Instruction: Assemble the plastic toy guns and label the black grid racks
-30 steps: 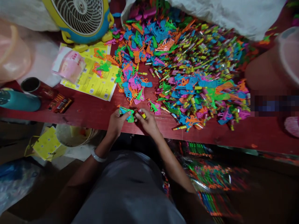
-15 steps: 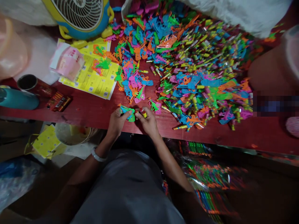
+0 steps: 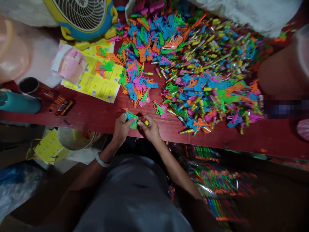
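Observation:
At the front edge of the red table (image 3: 106, 112), my left hand (image 3: 121, 129) is closed on a bundle of small plastic toy pieces (image 3: 133, 124), green and blue with an orange tip. My right hand (image 3: 151, 129) pinches a small tube (image 3: 144, 120) with a red and a yellow part, close beside the bundle. Whether tube and bundle touch is hidden by the fingers. A green and pink toy bundle (image 3: 160, 109) lies just beyond my right hand. Farther up sits a small pile of similar colourful pieces (image 3: 137, 84).
A large heap of tubes and plastic pieces (image 3: 205, 58) covers the right back. At left stand a fan (image 3: 84, 19), yellow printed sheets (image 3: 96, 87), a pink packet (image 3: 70, 64), a teal bottle (image 3: 20, 102) and a dark cup (image 3: 28, 85). A bucket (image 3: 74, 140) is below the edge.
My right hand has shifted slightly down and the tube in it now points more downward to the right. My left hand still holds the toy bundle, with small movement.

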### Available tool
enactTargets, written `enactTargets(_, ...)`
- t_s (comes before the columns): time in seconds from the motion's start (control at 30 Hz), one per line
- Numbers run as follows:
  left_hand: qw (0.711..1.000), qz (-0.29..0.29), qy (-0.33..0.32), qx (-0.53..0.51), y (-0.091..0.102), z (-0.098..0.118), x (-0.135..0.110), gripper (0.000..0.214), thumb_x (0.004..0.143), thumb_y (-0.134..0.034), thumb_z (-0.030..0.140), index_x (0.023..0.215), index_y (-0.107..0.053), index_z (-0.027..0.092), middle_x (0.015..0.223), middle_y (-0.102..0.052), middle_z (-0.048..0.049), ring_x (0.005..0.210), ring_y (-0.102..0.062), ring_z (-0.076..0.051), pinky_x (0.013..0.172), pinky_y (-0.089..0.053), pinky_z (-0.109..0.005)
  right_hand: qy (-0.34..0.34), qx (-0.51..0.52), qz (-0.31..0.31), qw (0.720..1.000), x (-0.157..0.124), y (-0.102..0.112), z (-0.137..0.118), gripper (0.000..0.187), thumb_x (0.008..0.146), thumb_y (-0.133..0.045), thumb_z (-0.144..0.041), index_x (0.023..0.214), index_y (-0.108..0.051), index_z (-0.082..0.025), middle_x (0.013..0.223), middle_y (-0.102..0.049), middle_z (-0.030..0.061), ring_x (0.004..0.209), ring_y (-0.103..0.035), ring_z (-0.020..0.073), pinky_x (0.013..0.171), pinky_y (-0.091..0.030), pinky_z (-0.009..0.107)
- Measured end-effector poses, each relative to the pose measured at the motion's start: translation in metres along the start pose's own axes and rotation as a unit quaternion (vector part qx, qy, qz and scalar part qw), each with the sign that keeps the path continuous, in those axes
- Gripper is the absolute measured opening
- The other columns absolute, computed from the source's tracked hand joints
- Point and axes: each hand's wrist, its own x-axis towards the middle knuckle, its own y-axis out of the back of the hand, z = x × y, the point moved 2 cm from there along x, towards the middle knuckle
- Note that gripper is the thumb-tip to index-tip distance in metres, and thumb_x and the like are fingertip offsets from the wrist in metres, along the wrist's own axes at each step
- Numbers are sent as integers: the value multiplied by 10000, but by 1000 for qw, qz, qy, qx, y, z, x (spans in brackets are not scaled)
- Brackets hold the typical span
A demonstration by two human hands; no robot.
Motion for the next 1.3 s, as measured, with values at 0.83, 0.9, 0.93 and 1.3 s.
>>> enactTargets(0.83, 826, 21, -285, 485, -8, -1, 42, 467, 903, -660, 149, 1363, -589, 176, 1436, -583, -167, 1351, -505, -313, 1177, -407, -504, -111, -253, 76, 958, 79, 17, -28, 216, 868, -694, -325, 1009, -644, -169, 865, -717, 74, 792, -670, 233, 728, -501, 323)
enactTargets(0.9, 836, 33, -282, 470, -3, 0, 39, 509, 890, -718, 226, 1375, -577, 165, 1433, -577, -193, 1365, -499, -338, 1178, -396, -537, -105, -153, 95, 978, 78, 29, -25, 195, 806, -733, -341, 836, -606, -196, 719, -627, -2, 652, -565, 168, 631, -444, 285)
enactTargets(0.93, 841, 33, -280, 462, -3, 1, 38, 539, 877, -747, 264, 1378, -576, 162, 1430, -577, -203, 1369, -500, -348, 1179, -393, -545, -92, -109, 105, 984, 75, 33, -24, 227, 778, -748, -357, 780, -578, -207, 676, -579, -28, 616, -511, 144, 600, -414, 273)
enactTargets(1.3, 991, -77, -52, 96, -18, 14, 29, 329, 878, -711, 435, 1081, -737, 177, 1021, -785, -97, 924, -736, -229, 886, -587, -371, -24, 49, -6, 998, 41, 33, -34, 500, 835, -633, -742, 904, -540, -255, 605, -428, -84, 508, -370, 104, 488, -314, 252)
